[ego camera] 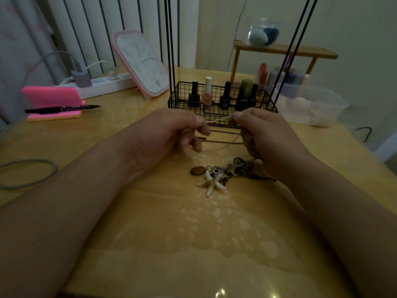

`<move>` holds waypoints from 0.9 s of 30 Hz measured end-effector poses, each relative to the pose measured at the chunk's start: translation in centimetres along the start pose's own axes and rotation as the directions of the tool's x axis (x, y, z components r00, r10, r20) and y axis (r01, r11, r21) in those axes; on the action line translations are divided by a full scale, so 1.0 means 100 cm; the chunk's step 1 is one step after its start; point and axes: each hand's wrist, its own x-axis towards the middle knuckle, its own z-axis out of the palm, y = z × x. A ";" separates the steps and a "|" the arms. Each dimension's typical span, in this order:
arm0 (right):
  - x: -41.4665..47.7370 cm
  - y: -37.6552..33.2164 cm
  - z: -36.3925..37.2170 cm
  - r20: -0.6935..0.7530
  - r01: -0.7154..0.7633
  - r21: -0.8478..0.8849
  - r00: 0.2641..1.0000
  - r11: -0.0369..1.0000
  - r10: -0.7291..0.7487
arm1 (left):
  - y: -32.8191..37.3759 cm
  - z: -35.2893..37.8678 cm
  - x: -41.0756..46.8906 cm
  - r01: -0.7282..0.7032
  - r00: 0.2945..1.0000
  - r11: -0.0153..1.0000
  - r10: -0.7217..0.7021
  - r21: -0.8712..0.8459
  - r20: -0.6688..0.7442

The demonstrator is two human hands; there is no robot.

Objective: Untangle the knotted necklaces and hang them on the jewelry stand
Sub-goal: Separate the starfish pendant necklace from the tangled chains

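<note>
Just in front of the wire basket (221, 100), the left hand (169, 134) and right hand (264, 136) each pinch a thin chain (219, 119), stretched between them; the knotted pile (227, 173) lies nearer the person. Judging by looks, it is light, limp, slippery: best pinched close beside each knot.

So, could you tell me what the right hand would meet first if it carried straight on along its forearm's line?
Most likely the front wall of the black wire basket, just beyond the right hand, which pinches a thin chain. Depth is hard to judge here.
</note>
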 end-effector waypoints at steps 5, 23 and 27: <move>-0.006 -0.005 0.003 0.161 -0.014 -0.009 0.987 1.000 0.016 | 0.001 0.003 0.000 -0.008 0.989 0.939 0.059 0.343 -0.138; -0.007 -0.008 0.006 0.203 0.046 0.002 0.978 0.999 -0.046 | -0.002 0.009 -0.003 -0.110 0.993 0.903 0.081 0.416 0.086; -0.007 -0.009 0.008 0.235 0.015 0.012 0.972 1.000 -0.018 | 0.003 0.011 -0.005 -0.077 0.997 0.936 0.078 0.344 0.011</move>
